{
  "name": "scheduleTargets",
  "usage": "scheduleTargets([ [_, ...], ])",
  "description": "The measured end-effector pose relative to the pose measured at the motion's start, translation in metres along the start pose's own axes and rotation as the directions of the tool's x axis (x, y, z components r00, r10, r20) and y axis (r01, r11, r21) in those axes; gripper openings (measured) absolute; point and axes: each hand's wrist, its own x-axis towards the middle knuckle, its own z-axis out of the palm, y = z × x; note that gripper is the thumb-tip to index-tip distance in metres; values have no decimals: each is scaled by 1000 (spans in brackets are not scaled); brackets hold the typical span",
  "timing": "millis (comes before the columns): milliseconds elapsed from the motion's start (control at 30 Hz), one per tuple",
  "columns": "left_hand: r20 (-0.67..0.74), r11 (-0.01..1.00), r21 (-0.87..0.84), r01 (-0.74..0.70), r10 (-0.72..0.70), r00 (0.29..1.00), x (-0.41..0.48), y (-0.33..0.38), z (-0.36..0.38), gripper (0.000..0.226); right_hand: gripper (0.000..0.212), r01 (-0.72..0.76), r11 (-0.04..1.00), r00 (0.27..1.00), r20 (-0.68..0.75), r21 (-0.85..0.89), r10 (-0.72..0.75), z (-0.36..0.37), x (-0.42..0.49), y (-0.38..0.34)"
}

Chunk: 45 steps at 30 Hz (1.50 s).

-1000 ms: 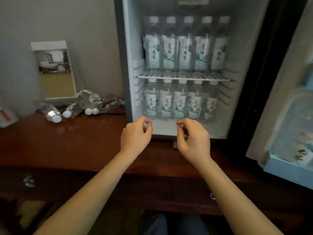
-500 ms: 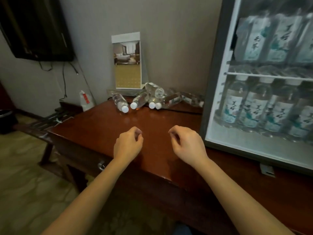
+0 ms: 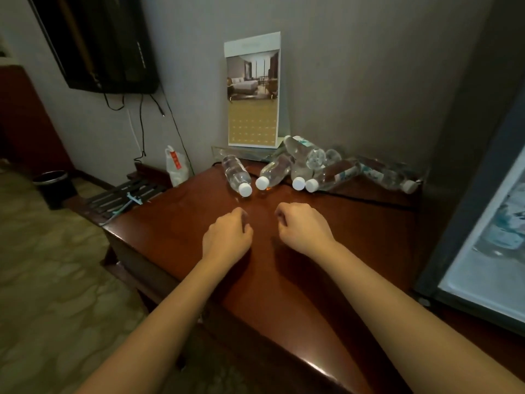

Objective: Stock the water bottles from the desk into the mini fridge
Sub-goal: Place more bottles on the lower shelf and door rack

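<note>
Over the table (image 3: 355, 265), left hand (image 3: 227, 237) and right hand (image 3: 304, 228) hover, each grip clenched on nothing. Water bottles (image 3: 312, 166) lie heaped on their sides at the table's back by the wall; mini fridge (image 3: 488, 237) at right shows blurred stock, so likely partly done, pile left. Bare table ahead gives reach room; leftmost bottle (image 3: 235, 172) sits near the table's left edge.

Clear plastic water bottles (image 3: 305, 155) with white caps, heaped on their sides at 12 to 2 o'clock, at the back of the dark wooden surface (image 3: 284, 280), near the wall. At 3 o'clock, grey mini fridge (image 3: 460, 194), upright, front open, pale interior, contents blurred.
</note>
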Motion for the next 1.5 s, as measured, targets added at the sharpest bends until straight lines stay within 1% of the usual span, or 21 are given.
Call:
scheduleTargets([
  [133,34,998,43,35,-36,999,33,8,14,40,26,-22,998,997,66,-60,26,22,36,8],
  [267,68,991,19,131,-132,989,61,15,28,52,33,8,998,982,188,-68,5,40,60,15],
  [300,62,987,14,157,-158,986,68,16,31,53,34,17,997,981,196,-77,-2,44,63,16],
  [367,51,982,26,187,-188,981,79,18,37,54,35,41,994,985,173,-105,-23,51,66,17],
  [433,43,982,55,183,-185,982,88,17,44,55,34,58,991,987,156,-118,-39,55,70,17],
  [500,44,984,75,161,-164,985,94,14,49,54,35,58,992,987,158,-112,-40,54,74,16],
  [633,26,990,117,76,-80,996,100,3,51,56,43,65,993,988,148,-102,-49,52,77,16],
  [733,-19,996,42,77,-76,997,102,-3,47,57,45,50,995,990,134,-86,-38,51,75,18],
  [800,-62,999,-15,52,-53,997,103,-5,47,49,47,49,996,988,148,-72,-38,49,74,20],
  [867,-74,999,-37,33,-36,997,104,-6,47,45,52,60,996,985,164,-63,-49,48,74,21],
  [1000,-64,998,-43,48,-51,997,108,-10,50,43,57,69,996,983,175,-54,-59,46,76,23],
  [1167,-95,996,-65,52,-58,994,109,-11,49,40,57,82,993,982,174,-80,-67,46,79,24],
  [1267,-108,998,-52,27,-32,994,108,-9,49,47,54,109,987,981,172,-120,-87,49,78,19],
  [1400,-106,997,-59,48,-54,993,108,-8,48,57,51,99,988,986,144,-121,-81,49,77,19],
  [1433,-106,996,-63,56,-63,992,107,-8,47,57,50,87,990,988,135,-114,-71,49,77,21],
  [1500,-114,996,-64,68,-75,991,105,-8,47,50,51,69,992,992,114,-104,-57,49,76,23],
])
